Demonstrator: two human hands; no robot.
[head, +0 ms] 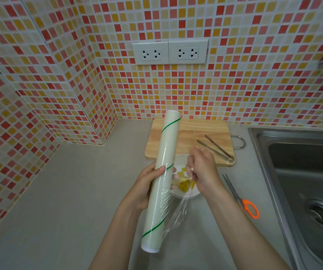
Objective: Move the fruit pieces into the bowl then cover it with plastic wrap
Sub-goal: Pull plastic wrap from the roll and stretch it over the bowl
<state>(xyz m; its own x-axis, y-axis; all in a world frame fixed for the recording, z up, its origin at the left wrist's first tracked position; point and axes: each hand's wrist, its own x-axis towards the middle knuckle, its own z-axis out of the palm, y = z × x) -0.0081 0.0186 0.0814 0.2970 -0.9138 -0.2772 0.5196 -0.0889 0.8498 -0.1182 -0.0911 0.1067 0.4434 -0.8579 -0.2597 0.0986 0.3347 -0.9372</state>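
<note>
The left hand (145,184) grips the plastic wrap roll (161,180); the right hand (203,170) seems to pinch the film's (178,209) edge. Directly beneath sits the bowl (182,162) of fruit pieces (184,184). An uneven pull could bunch the film onto itself.

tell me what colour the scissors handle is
Orange, on the scissors lying on the counter beside the sink; clearest in the head view.
</note>
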